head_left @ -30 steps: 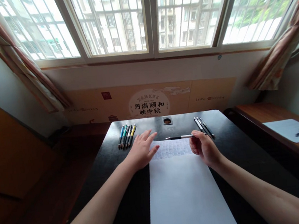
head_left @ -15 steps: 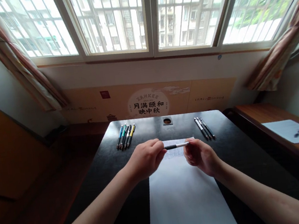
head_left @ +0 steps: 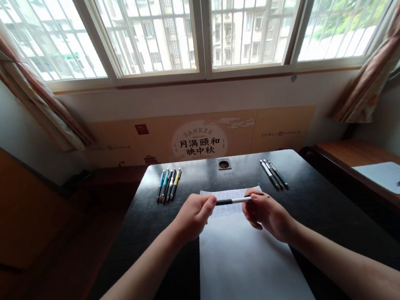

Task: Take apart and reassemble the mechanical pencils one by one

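A slim pen (head_left: 232, 201) with a dark front part and a silvery barrel lies level in the air between both hands. My left hand (head_left: 194, 215) pinches its dark end and my right hand (head_left: 265, 212) grips the silvery end. Both hover over a long white sheet of paper (head_left: 247, 267) with lines of small writing at its far end. The sheet rests on a black table (head_left: 317, 198).
Several coloured pens (head_left: 168, 184) lie at the table's back left and three dark and silver pens (head_left: 274, 173) at the back right. A round cable hole (head_left: 224, 164) sits at the far edge. A wooden side desk (head_left: 374, 156) on the right carries a paper (head_left: 395, 177).
My left hand lifted off the sheet and closed on the pen's dark end. Both hands then drew a little closer together and nearer to me.
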{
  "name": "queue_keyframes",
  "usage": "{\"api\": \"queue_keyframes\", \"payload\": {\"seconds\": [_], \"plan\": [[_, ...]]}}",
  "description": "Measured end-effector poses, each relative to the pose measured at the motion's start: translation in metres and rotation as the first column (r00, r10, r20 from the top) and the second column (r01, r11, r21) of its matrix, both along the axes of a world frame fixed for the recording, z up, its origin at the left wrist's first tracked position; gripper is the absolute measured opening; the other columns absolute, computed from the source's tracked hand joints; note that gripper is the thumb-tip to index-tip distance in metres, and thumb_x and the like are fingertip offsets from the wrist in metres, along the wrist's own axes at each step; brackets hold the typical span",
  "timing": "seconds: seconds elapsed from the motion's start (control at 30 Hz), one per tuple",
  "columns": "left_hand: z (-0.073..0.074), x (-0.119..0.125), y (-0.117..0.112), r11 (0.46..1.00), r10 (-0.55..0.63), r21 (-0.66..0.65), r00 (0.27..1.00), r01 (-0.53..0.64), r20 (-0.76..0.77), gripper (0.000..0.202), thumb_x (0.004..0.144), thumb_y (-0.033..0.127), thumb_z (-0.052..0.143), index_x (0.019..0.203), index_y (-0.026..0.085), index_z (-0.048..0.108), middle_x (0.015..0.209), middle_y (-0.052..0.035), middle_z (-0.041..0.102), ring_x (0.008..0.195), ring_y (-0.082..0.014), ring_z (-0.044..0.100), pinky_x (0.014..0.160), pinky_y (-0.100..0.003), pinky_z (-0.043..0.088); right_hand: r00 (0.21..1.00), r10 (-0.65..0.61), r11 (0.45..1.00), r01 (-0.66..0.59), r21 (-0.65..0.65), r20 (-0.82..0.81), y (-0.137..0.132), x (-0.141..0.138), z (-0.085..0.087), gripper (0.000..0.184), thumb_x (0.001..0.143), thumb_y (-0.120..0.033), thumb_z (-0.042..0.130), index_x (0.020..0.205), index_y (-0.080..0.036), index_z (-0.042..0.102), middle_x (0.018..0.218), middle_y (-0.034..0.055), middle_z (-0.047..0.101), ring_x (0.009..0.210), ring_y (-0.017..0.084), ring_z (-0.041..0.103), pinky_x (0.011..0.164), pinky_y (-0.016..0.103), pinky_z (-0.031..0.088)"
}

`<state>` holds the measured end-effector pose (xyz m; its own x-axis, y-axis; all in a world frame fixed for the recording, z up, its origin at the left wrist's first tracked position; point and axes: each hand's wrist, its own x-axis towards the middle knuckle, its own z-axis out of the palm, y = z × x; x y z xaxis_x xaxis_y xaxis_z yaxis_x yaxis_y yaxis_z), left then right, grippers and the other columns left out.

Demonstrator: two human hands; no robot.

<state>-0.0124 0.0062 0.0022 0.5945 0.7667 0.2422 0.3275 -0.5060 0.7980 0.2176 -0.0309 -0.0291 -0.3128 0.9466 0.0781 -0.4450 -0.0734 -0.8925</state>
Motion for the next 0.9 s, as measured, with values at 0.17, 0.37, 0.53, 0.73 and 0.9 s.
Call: {"api": "queue_keyframes", "payload": {"seconds": [0.17, 0.37, 0.53, 0.73, 0.9], "plan": [[0.006, 0.004, -0.006, 0.952, -0.017, 0.3, 0.989, 0.061, -0.147, 0.037, 0.099, 0.037, 0.044, 0.068, 0.017, 0.049, 0.063, 0.0019, 0.05, 0.056, -0.0109, 0.045, 0.056, -0.023, 0.034, 0.986, 0.022, 0.998, -0.03, 0.049, 0.163, -0.004, -0.002, -0.009, 0.047, 0.093, -0.057, 0.055, 0.068, -0.017, 0.057, 0.057, -0.0022, 0.048, 0.045, 0.009, 0.039, 0.039, 0.021, 0.024], [0.011, 0.008, -0.014, 0.831, 0.02, 0.538, 0.959, 0.141, -0.283, 0.027, 0.099, 0.03, 0.048, 0.076, 0.018, 0.054, 0.074, -0.0008, 0.059, 0.062, -0.0126, 0.049, 0.058, -0.025, 0.034, 0.981, -0.019, 0.999, 0.009, 0.051, 0.191, -0.003, -0.005, -0.005, 0.064, 0.095, -0.058, 0.053, 0.046, -0.02, 0.042, 0.037, -0.0038, 0.035, 0.035, 0.008, 0.029, 0.038, 0.024, 0.015], [0.006, 0.01, -0.013, 0.864, 0.018, 0.489, 0.964, 0.118, -0.266, 0.04, 0.104, 0.033, 0.036, 0.07, 0.018, 0.051, 0.068, 0.0003, 0.054, 0.058, -0.0119, 0.046, 0.057, -0.025, 0.034, 0.995, 0.033, 0.998, -0.028, -0.057, 0.09, -0.006, -0.006, 0.007, 0.042, 0.086, -0.044, 0.07, 0.06, -0.019, 0.048, 0.048, -0.0048, 0.045, 0.04, 0.007, 0.035, 0.038, 0.021, 0.022], [0.004, 0.009, -0.012, 0.853, 0.062, 0.517, 0.97, 0.071, -0.235, 0.026, 0.098, 0.031, 0.05, 0.078, 0.017, 0.056, 0.077, -0.001, 0.061, 0.061, -0.0115, 0.05, 0.058, -0.023, 0.036, 0.996, 0.086, 0.987, -0.087, -0.137, -0.017, -0.007, -0.003, 0.011, 0.034, 0.076, -0.033, 0.082, 0.089, -0.024, 0.053, 0.055, -0.0085, 0.048, 0.045, 0.008, 0.034, 0.038, 0.016, 0.023], [0.004, 0.012, -0.013, 0.814, 0.052, 0.565, 0.952, 0.135, -0.303, 0.017, 0.097, 0.027, 0.055, 0.084, 0.018, 0.06, 0.082, -0.0012, 0.063, 0.066, -0.013, 0.054, 0.06, -0.024, 0.037, 0.992, 0.104, 0.966, -0.117, -0.232, -0.068, -0.007, -0.007, 0.01, 0.038, 0.083, -0.056, 0.072, 0.091, -0.024, 0.054, 0.05, -0.0103, 0.039, 0.042, 0.008, 0.027, 0.036, 0.016, 0.023]]}}
